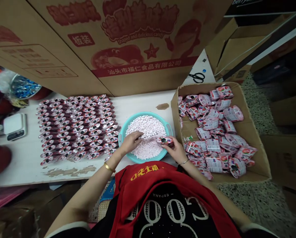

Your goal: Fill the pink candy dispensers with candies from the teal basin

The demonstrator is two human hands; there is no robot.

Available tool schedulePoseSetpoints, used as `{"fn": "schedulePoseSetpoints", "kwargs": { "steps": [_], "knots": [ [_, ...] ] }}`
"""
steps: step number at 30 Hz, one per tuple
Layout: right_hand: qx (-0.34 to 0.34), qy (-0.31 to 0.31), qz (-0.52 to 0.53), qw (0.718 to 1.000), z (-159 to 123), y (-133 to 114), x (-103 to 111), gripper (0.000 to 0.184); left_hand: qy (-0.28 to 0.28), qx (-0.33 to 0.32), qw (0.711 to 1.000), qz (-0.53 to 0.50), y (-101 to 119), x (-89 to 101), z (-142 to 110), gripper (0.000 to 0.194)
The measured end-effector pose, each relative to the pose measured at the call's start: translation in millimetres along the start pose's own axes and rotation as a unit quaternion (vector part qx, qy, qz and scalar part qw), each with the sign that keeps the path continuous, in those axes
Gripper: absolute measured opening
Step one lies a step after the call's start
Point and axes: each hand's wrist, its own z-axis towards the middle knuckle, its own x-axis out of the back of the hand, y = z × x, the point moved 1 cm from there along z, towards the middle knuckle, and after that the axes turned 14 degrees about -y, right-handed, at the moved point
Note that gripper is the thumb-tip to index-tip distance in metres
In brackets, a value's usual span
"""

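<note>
White tabletop (140, 102) is backed by tall printed cartons (148, 76); rows of small red-and-pink packs (76, 129) are stood at its left, and an open cardboard box (258, 155) of similar packs is placed at the right. Between them a turquoise basin (123, 127) is seen, filled with small pale pieces (145, 126). One pack (165, 140) is held over the basin's right side, clamped between the fingers and thumb of the right hand (177, 150); the left hand (131, 142) is held over the basin's left side, its fingertips near the pieces; whether anything is pinched there cannot be told.
</note>
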Motion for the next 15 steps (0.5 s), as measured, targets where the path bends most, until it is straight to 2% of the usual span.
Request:
{"fn": "schedulePoseSetpoints", "kwargs": {
  "steps": [3,6,11,15],
  "knots": [
    [0.037,0.01,-0.038,0.999,13.3,-4.9,-10.2,0.042,-0.017,-0.019,0.998,0.052,17.1,29.4,-21.3,0.029],
    [0.076,0.013,-0.073,0.994,25.4,-11.1,-21.0,0.037,-0.045,-0.005,0.99,0.133,40.0,46.0,-29.0,0.025],
    [0.124,-0.008,-0.117,0.985,32.9,-17.1,-29.7,0.033,-0.074,0.053,0.953,0.288,85.4,52.5,-23.1,0.02],
    [0.13,-0.004,-0.123,0.984,33.1,-15.1,-30.2,0.032,-0.066,0.061,0.934,0.345,115.2,56.2,-21.7,0.021]
  ]
}}
